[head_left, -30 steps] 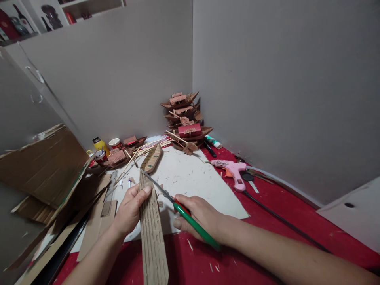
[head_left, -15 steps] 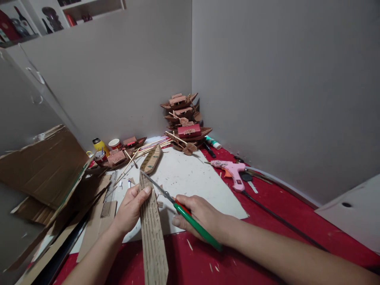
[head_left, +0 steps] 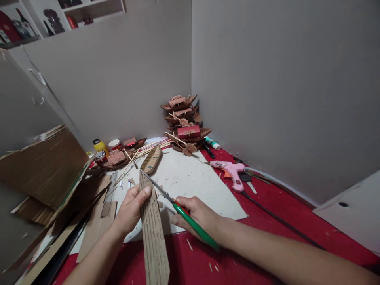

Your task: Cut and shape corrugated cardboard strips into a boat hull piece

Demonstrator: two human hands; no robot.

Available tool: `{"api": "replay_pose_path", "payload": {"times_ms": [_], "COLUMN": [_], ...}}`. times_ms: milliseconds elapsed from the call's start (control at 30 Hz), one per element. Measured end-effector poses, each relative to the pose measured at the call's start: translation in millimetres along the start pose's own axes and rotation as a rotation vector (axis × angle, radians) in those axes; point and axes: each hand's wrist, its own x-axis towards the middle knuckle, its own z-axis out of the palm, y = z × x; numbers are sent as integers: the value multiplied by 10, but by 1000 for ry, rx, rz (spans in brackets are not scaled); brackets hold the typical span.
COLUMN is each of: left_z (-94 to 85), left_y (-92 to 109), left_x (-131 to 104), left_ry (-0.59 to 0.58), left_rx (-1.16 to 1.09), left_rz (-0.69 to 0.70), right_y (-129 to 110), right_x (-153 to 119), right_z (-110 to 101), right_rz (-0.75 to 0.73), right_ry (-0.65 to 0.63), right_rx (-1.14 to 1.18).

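Observation:
A long strip of corrugated cardboard [head_left: 154, 233] is pinched near its far end by my left hand [head_left: 131, 204], thumb on top. My right hand [head_left: 200, 217] is closed round the green and red handles of a pair of scissors [head_left: 192, 223]. The scissor blades point up and left, their tips at the far end of the strip. Just beyond the tips, a small boat-shaped cardboard piece [head_left: 152, 159] lies on a white sheet [head_left: 196, 182].
A pink glue gun [head_left: 233, 172] with a black cord lies on the red tabletop [head_left: 276, 198] at right. Stacked model boats [head_left: 188, 132] stand in the corner. Cardboard sheets [head_left: 47, 170] lean at left, near cups [head_left: 114, 145] and a yellow bottle [head_left: 100, 146].
The scissors and my right hand have shifted very slightly left. Both hands keep their holds.

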Motion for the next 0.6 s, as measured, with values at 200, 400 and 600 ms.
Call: {"api": "replay_pose_path", "payload": {"times_ms": [200, 400, 600], "left_z": [34, 51, 32], "left_y": [-13, -42, -27], "left_x": [2, 12, 99], "left_ry": [-12, 19, 319], "left_rx": [-70, -69, -28], "left_rz": [8, 36, 267], "right_y": [-20, -90, -65], "right_x": [26, 56, 57], "right_z": [41, -9, -25], "right_rz": [11, 12, 174], "right_ry": [8, 100, 29], "right_rx": [155, 222, 420]}}
